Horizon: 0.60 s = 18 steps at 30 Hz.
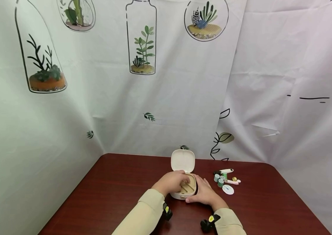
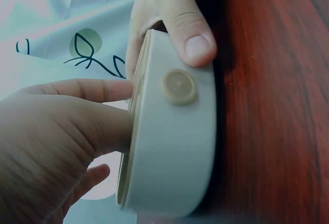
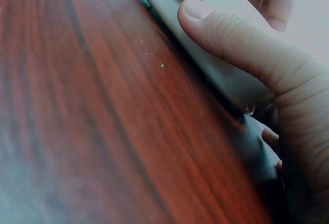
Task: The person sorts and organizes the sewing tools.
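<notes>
Nearest me, at the cuffs of my cream sleeves (image 1: 142,212), sit two small black devices (image 1: 208,224) with yellow marks, over the dark red wood-grain table (image 1: 119,182). Just past them, my right hand (image 1: 205,192) grips the near right corner of a white rounded-square box (image 2: 169,152), thumb close to its round beige button (image 2: 180,86), other fingers along the side. My left hand (image 1: 172,182) dips into the box from the left, blocking part of the inside; two fingers pass behind the rim with a gap between them, but their tips are hidden, so I cannot tell whether they pinch anything. A grooved beige tray (image 1: 191,186) shows within. Right of my hands lie a white disc (image 1: 228,189), teal thread spools (image 1: 220,183), a pink-and-white strip (image 1: 232,182) and a black-and-white tool (image 1: 227,170). Behind the box stands its raised white lid (image 1: 183,160), then a plant-printed white cloth (image 1: 177,98).
</notes>
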Motion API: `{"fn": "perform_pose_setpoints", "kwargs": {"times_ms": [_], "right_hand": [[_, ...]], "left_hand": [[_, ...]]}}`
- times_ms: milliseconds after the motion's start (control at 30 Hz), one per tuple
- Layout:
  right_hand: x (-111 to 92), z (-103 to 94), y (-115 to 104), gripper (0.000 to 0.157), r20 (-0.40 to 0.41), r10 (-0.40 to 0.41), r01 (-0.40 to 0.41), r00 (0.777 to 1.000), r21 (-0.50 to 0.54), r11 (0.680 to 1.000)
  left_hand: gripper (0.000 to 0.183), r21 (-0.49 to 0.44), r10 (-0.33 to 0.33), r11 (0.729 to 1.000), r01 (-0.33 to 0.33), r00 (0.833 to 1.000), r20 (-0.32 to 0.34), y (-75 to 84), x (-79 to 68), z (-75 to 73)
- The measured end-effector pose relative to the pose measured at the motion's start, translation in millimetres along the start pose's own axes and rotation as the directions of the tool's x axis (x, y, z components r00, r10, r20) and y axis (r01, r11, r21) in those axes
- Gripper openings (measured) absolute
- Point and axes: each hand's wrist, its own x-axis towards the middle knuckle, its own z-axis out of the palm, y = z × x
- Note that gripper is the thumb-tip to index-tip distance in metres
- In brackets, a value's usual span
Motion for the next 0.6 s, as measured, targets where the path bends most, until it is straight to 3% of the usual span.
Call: {"fn": "perform_pose_setpoints", "kwargs": {"times_ms": [600], "right_hand": [[0, 0.4, 0, 0.114, -0.021, -0.037, 0.037, 0.999, 0.019, 0.999]], "left_hand": [[0.041, 0.053, 0.051, 0.997, -0.057, 0.994, 0.100, 5.5, 14.6, -6.6]]}}
